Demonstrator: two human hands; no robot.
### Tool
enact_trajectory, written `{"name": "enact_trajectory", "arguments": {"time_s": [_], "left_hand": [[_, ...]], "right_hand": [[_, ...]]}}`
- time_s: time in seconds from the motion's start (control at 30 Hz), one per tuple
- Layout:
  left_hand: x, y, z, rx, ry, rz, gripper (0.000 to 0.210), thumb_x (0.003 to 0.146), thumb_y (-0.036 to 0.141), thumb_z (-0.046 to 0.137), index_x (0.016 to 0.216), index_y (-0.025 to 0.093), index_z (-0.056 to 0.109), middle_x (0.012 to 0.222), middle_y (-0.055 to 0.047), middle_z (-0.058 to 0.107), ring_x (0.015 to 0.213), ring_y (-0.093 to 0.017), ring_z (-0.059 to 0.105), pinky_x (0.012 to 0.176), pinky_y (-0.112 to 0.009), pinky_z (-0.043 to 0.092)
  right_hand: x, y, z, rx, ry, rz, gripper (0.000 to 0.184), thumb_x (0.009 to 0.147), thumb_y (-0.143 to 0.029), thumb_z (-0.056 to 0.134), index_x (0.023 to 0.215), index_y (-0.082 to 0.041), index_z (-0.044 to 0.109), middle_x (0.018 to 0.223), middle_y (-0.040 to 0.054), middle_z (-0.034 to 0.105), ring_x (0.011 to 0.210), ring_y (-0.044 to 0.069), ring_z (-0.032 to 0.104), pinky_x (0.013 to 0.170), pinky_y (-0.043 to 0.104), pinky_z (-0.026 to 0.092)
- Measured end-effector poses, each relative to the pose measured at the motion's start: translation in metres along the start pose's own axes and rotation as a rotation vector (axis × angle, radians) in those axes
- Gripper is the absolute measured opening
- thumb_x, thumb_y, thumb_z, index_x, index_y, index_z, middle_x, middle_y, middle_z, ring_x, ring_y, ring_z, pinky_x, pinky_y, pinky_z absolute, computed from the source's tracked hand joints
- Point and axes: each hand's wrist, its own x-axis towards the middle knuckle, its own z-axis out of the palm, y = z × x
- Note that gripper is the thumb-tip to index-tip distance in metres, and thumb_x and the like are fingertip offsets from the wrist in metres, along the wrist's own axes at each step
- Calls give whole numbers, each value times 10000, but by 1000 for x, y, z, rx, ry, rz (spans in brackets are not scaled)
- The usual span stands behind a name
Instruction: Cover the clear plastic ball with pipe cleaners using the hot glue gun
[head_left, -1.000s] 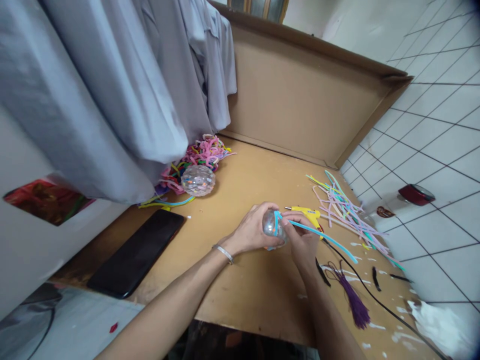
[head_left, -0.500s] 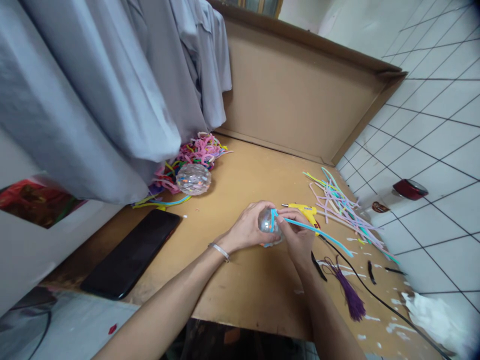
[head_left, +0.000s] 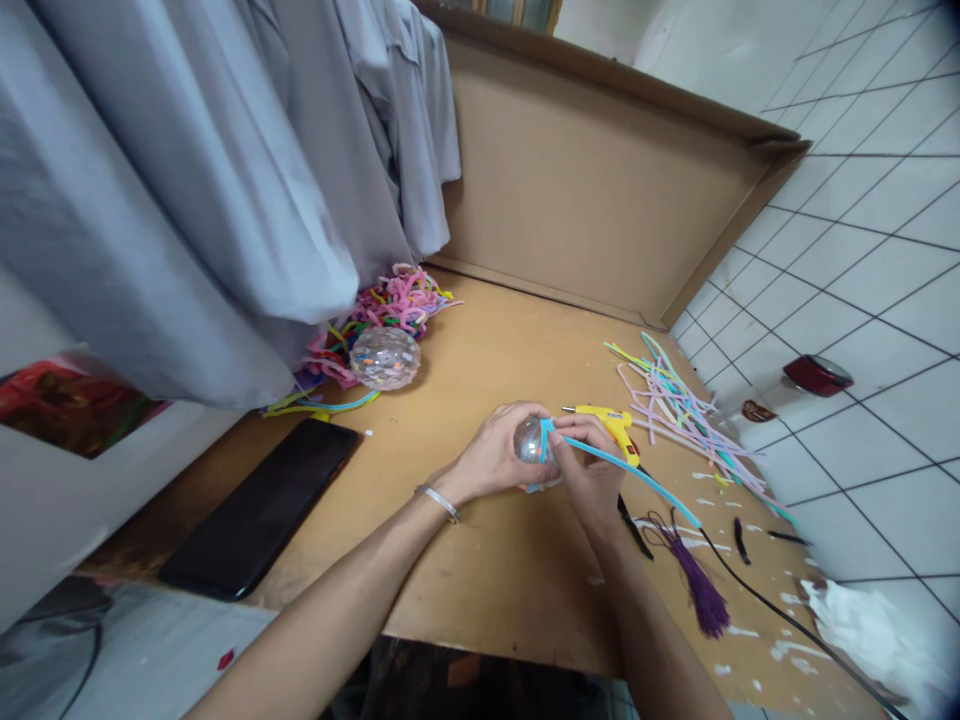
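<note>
My left hand wraps round a small clear ball, its fingers closed along the ball's left side and top. A light blue pipe cleaner lies bent against the top of that ball. My right hand pinches the pipe cleaner near the bend, thumb and fingertips touching the ball's right side. From there the long free end runs out to the lower right. Some orange and blue bits show beneath the ball, partly covered by my hands. Just beyond my right hand rests a yellow glue gun.
Pastel pipe cleaners lie at the right; a larger clear ball sits by a colourful heap at the left. A black phone, purple cord bundle, white tissue and clear jar surround my arms. Grey cloth hangs left.
The free end of the light blue pipe cleaner has dipped slightly lower. Both hands keep nearly the same hold, and the view has shifted a little.
</note>
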Motion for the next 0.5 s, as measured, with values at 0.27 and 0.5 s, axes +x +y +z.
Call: {"name": "enact_trajectory", "arguments": {"time_s": [0.27, 0.5], "left_hand": [[0, -1, 0, -10, 15, 57, 574, 624, 316, 843, 1136, 220, 602, 1197, -74, 689, 1112, -263, 646, 1016, -417, 492], [0, -3, 0, -26, 14, 82, 538, 631, 275, 833, 1120, 229, 614, 1196, -68, 690, 1114, -259, 648, 1016, -418, 489]], "right_hand": [[-2, 2, 1, -44, -1, -75, 88, 863, -229, 648, 782, -240, 679, 879, 16, 699, 878, 185, 662, 831, 373, 529], [-2, 3, 2, -81, 21, -107, 90, 861, -212, 636, 780, -242, 664, 881, 16, 692, 876, 183, 660, 821, 371, 536]]}}
